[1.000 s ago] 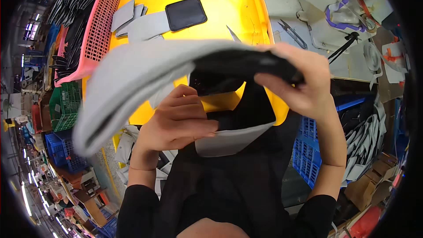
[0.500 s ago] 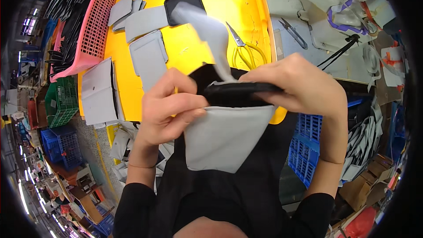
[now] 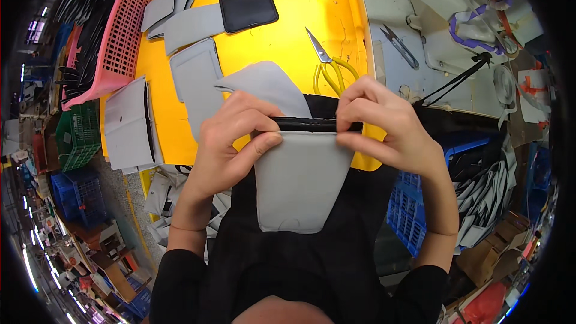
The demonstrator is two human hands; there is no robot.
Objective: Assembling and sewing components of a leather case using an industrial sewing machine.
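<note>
While the left hand (image 3: 231, 138) and right hand (image 3: 390, 126) face each other at the near edge of the yellow worktop (image 3: 291, 15), nearly closed fingers (image 3: 360, 111) pinch opposite ends of the grey-and-black fabric piece (image 3: 303, 180) above the lap, though hidden fingertips make the layers caught hard to tell. Around them are a pink basket (image 3: 123, 42), upper left, a blue crate (image 3: 405, 213), lower right, a black pad (image 3: 249, 9) and, beyond the right hand, yellow-handled scissors (image 3: 325, 58).
</note>
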